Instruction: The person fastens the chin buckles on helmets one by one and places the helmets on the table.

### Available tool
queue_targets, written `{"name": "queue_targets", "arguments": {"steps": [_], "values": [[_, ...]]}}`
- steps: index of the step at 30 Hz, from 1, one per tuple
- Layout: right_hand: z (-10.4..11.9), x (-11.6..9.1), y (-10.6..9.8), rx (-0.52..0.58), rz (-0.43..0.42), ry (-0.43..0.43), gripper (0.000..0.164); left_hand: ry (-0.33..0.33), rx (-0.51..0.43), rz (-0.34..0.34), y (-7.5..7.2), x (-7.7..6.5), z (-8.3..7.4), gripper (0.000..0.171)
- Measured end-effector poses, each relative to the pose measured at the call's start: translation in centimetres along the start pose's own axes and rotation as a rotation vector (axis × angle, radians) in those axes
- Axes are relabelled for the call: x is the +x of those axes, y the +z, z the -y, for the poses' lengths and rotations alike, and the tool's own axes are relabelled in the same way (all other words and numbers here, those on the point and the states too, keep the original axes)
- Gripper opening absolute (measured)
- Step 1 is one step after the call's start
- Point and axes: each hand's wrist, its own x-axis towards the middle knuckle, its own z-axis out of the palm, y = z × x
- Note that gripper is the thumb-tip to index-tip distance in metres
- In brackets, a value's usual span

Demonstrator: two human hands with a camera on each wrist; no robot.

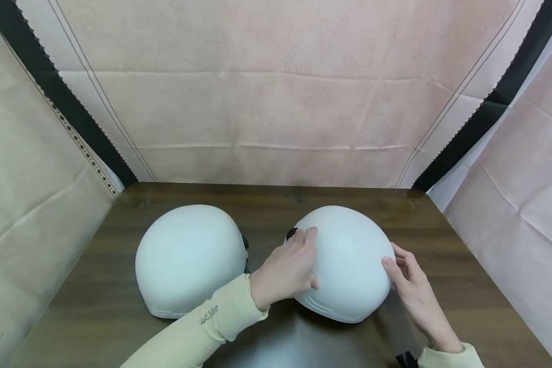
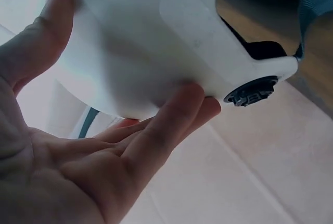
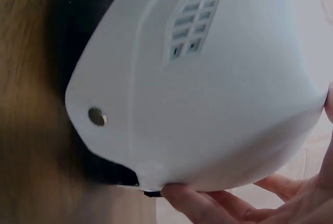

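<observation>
A white helmet [image 1: 349,266] sits on the right half of the table, its smooth dome up. My left hand [image 1: 285,271] grips its left side, thumb and fingers spread over the shell in the left wrist view. A black dial [image 2: 252,92] projects from the helmet near those fingertips. On the opposite side my right hand [image 1: 414,291] holds the shell, thumb on the dome, fingers reaching round behind. The right wrist view shows a vent grille [image 3: 192,21] and a round rivet [image 3: 97,116] on the shell. The helmet's inside is mostly hidden.
A second white helmet [image 1: 188,260] stands to the left on the brown wooden table [image 1: 267,197], with a black part [image 1: 245,242] on its right side. My left forearm passes in front of it. Pale fabric walls [image 1: 276,112] with black edging enclose the table's back and sides.
</observation>
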Motion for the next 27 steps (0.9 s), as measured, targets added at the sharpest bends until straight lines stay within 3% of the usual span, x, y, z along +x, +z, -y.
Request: {"name": "queue_targets", "arguments": {"steps": [8, 18, 27], "values": [[0.6, 0.4, 0.2, -0.166, 0.002, -0.013, 0.067, -0.105, -0.181, 0.136, 1.5, 0.1, 1.1, 0.092], [0.8, 1.0, 0.5, -0.21, -0.001, -0.047, 0.071, -0.111, -0.166, 0.094, 2.3, -0.1, 1.4, 0.099], [0.3, 1.4, 0.8, -0.226, -0.005, -0.05, 0.069, -0.127, -0.158, 0.098, 2.7, -0.2, 1.5, 0.101]]}}
